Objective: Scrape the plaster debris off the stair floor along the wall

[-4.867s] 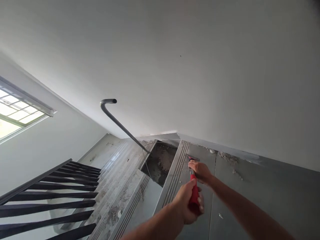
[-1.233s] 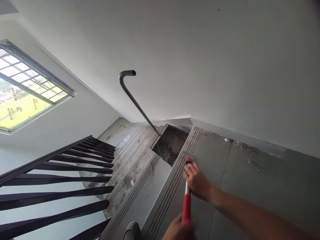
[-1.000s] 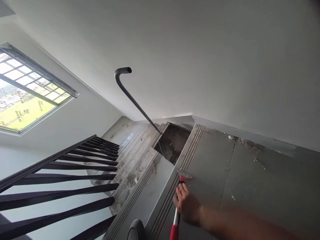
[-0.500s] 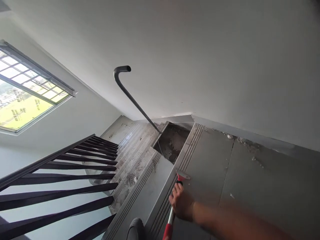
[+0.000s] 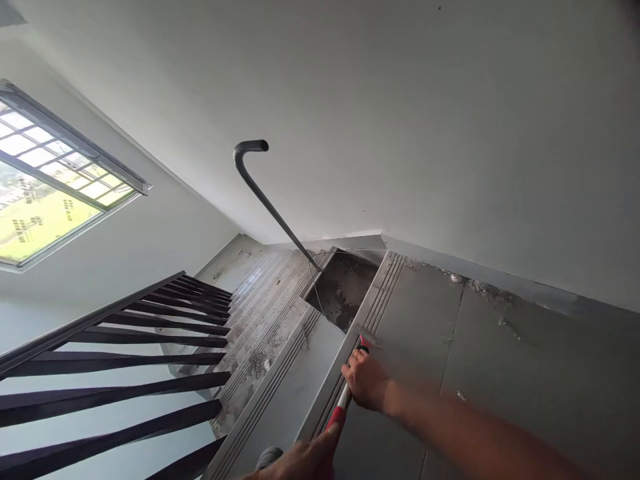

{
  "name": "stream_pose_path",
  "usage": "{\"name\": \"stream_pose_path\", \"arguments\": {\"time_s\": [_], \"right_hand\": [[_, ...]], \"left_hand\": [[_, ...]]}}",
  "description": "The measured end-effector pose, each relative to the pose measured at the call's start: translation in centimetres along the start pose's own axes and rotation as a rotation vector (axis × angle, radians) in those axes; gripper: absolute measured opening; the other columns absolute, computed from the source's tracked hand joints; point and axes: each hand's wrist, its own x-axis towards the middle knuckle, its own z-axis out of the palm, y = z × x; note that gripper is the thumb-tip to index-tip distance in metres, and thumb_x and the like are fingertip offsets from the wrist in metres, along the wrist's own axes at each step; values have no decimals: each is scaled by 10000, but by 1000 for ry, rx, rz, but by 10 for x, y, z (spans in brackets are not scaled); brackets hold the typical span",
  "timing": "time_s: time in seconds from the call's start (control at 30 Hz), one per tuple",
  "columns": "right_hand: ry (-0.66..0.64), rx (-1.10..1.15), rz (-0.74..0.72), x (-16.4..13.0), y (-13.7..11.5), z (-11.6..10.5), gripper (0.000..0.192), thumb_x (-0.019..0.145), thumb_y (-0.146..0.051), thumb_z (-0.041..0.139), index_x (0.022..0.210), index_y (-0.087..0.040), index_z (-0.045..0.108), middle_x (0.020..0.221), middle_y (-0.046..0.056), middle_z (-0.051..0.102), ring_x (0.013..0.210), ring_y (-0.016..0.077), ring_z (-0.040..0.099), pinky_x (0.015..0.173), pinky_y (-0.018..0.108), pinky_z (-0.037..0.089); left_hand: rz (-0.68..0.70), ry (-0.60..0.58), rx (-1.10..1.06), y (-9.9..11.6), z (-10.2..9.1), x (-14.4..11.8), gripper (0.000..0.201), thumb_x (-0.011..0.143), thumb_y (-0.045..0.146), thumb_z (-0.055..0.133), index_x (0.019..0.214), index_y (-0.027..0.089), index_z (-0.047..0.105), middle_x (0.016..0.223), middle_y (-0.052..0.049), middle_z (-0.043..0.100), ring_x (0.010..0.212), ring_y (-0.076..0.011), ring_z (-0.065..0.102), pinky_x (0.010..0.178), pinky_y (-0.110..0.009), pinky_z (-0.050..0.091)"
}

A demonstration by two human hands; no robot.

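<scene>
A floor scraper point(image 5: 344, 397) with a wide flat blade, a red head and a red lower grip slants across the stair edge. My right hand point(image 5: 367, 380) is closed round its shaft just behind the head. Lower down, my left hand point(image 5: 306, 459) holds the red grip; its fingers are partly cut off by the bottom of the picture. The blade lies at the grooved tile nosing point(image 5: 383, 293) of the top step, touching or very near the tile. Grey floor tiles point(image 5: 400, 407) with loose crumbs spread to the right of the scraper.
An uncovered recess point(image 5: 345, 287) gapes in the step below, with a bent grey pipe point(image 5: 273, 212) rising near it and a thin wire. Dusty stairs point(image 5: 260, 320) descend left beside a dark railing point(image 5: 115, 313). Rubble point(image 5: 487, 291) lines the wall base. A shoe point(image 5: 270, 457) shows below.
My left hand has come into view at the bottom, on the red grip. My right hand and the scraper head have shifted slightly right. The view has moved a little.
</scene>
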Motion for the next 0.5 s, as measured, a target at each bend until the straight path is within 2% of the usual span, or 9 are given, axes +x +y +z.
{"name": "stream_pose_path", "arguments": {"time_s": [0.17, 0.23, 0.33, 0.4, 0.43, 0.5], "right_hand": [[52, -39, 115, 15, 65, -49, 271, 782, -126, 376, 896, -90, 620, 930, 171, 632, 940, 225, 554, 805, 313, 401], [42, -57, 121, 12, 69, -53, 256, 773, -143, 398, 878, -92, 626, 923, 166, 634, 925, 227, 561, 796, 311, 405], [15, -39, 52, -1, 50, -37, 234, 760, -173, 426, 856, -102, 628, 882, 146, 642, 906, 232, 566, 793, 319, 408], [26, -13, 14, -5, 46, -31, 225, 762, -180, 431, 859, -113, 622, 876, 127, 642, 898, 218, 568, 791, 307, 409], [34, -8, 23, -3, 52, -33, 231, 771, -172, 417, 869, -114, 619, 892, 125, 640, 904, 209, 567, 792, 298, 408], [23, -21, 85, 4, 73, -47, 244, 783, -156, 402, 884, -104, 618, 938, 136, 631, 915, 200, 567, 786, 286, 409]], "left_hand": [[-134, -164, 4, 77, 25, 8, 531, 749, 657, 351, 707, 152, 509, 426, 29, 406, 316, -69, 339, 341, -183, 283], [-105, -151, -36, 80, 32, 9, 524, 770, 639, 320, 745, 151, 510, 421, 23, 417, 311, -69, 340, 342, -173, 273], [-91, -26, 4, 53, 34, 4, 562, 796, 626, 245, 719, 140, 515, 400, -2, 429, 321, -96, 382, 344, -189, 278], [-104, -25, 17, 46, 36, 1, 589, 788, 643, 228, 708, 135, 515, 394, -1, 422, 321, -102, 391, 345, -201, 289], [-93, -56, -6, 50, 39, 1, 578, 784, 647, 244, 720, 138, 511, 401, 8, 419, 317, -95, 381, 343, -199, 287], [-38, -123, -82, 73, 50, 3, 530, 782, 638, 290, 751, 150, 494, 423, 31, 414, 306, -70, 351, 338, -182, 274]]}}
